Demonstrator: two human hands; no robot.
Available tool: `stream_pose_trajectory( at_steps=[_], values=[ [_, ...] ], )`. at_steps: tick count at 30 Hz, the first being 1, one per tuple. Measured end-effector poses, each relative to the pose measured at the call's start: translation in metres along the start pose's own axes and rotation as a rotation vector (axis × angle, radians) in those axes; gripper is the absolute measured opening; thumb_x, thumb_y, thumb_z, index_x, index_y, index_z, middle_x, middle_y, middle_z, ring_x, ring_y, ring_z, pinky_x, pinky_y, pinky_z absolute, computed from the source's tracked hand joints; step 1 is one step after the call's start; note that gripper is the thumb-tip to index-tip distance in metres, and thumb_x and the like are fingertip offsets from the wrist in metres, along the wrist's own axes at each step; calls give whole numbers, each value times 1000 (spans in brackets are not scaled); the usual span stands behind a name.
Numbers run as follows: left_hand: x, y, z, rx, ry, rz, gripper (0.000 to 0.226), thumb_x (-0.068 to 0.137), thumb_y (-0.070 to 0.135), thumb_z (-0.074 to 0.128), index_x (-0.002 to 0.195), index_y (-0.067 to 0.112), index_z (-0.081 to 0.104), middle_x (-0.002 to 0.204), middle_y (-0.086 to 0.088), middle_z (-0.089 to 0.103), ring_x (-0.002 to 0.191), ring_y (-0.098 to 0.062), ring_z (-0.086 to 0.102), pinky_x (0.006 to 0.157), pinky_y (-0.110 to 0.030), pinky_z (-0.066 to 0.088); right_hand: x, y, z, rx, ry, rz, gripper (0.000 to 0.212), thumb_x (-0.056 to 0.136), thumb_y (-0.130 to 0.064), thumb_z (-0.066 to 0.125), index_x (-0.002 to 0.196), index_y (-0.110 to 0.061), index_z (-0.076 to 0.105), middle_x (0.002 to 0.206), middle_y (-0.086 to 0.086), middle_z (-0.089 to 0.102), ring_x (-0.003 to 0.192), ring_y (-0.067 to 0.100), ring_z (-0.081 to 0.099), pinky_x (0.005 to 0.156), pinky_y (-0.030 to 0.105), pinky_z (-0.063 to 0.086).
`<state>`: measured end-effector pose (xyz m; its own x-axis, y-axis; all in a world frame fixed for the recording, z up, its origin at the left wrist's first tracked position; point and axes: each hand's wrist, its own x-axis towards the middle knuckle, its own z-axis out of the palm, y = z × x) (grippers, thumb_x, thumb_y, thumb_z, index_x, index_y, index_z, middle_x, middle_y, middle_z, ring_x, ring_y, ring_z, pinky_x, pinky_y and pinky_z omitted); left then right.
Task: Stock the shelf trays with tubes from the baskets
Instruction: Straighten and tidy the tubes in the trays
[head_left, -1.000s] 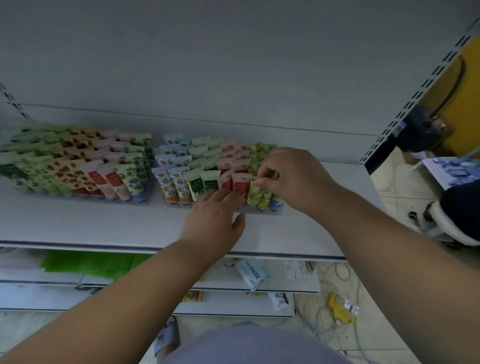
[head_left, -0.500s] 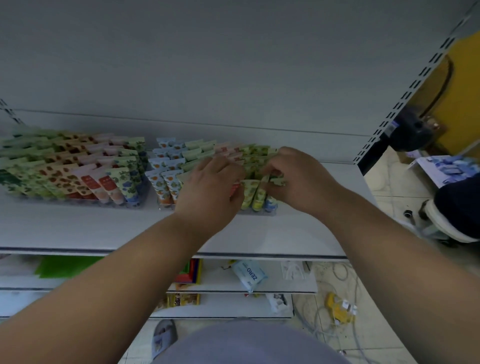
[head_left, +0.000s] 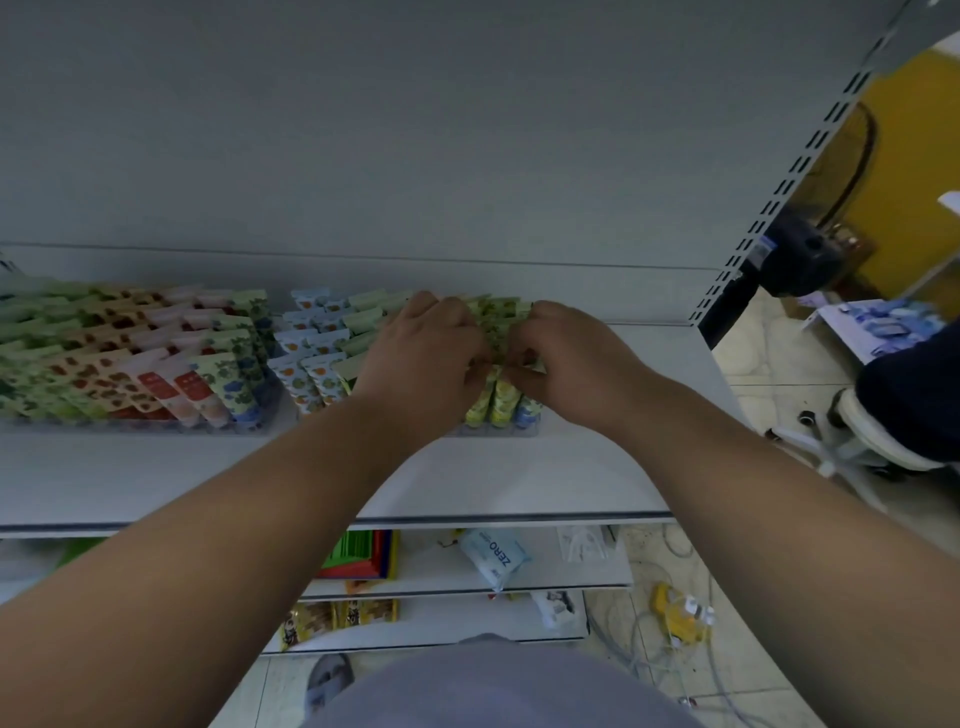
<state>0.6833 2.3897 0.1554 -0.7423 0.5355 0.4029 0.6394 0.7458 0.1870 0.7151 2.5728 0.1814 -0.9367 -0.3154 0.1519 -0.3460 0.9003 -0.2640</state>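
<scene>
Two hands are in the right-hand tray (head_left: 498, 431) on the shelf (head_left: 571, 478), bunched together over the yellow-green tubes (head_left: 501, 400) near its right end. The left hand (head_left: 431, 353) has its fingers curled down into the rows, and the right hand (head_left: 566, 358) curls in from the other side. Both look like they're pinching the flat crimped tops of those tubes, though the fingertips are buried so I can't tell exactly which ones. The second tray (head_left: 156, 428) to the left looks full already.

My guess on handling: these are small, light, squishy plastic tubes standing cap-down, so they'll topple like dominoes if nudged. Best grab is the stiff crimped top edge, not the soft belly. No baskets in view.
</scene>
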Motion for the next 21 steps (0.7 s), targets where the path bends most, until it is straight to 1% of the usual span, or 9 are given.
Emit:
stream_pose_trajectory(
  at_steps=[4,7,9,11,13,15,21],
  values=[
    [1,1,-1,-29,18,16,25,77,34,52,80,19,72,86,-1,59,84,-29,53,73,-43,49,-3,5,-3,35,34,12,23,82,-32,70,96,-14,67,91,1,51,82,16,50,64,29,36],
    [3,7,-4,-47,16,31,29,80,37,49,86,22,72,88,1,59,87,-26,52,77,-40,48,-11,18,-11,84,73,26,23,78,-27,74,97,-15,66,89,-2,50,78,12,47,63,27,33],
    [7,10,-5,-46,-3,42,26,80,38,52,87,25,73,89,3,57,89,-24,51,79,-39,47,-16,27,-14,90,56,31,22,77,-23,74,97,-15,67,90,-3,51,79,10,49,65,26,35],
    [12,11,-4,-49,-12,53,18,78,35,59,86,26,73,87,3,57,89,-24,50,77,-38,47,-18,33,-14,98,34,24,17,79,-20,73,95,-15,69,90,-2,54,79,10,51,67,27,37],
    [13,10,-1,-55,-2,71,14,76,30,62,82,25,74,85,3,59,86,-25,51,74,-37,47,-17,34,-12,98,36,11,8,82,-19,71,89,-15,70,86,-3,55,75,8,49,65,26,35],
    [14,9,1,-53,-1,86,14,76,28,61,81,25,74,84,3,60,84,-25,51,72,-37,47,-17,36,-11,99,52,7,3,83,-19,70,85,-17,70,84,-5,54,75,9,50,65,25,34],
    [15,7,4,-67,0,91,16,78,30,59,82,25,74,85,4,61,84,-24,52,76,-39,47,-17,37,-9,117,58,29,5,83,-21,70,86,-16,70,85,-2,57,78,12,54,66,26,38]
  ],
)
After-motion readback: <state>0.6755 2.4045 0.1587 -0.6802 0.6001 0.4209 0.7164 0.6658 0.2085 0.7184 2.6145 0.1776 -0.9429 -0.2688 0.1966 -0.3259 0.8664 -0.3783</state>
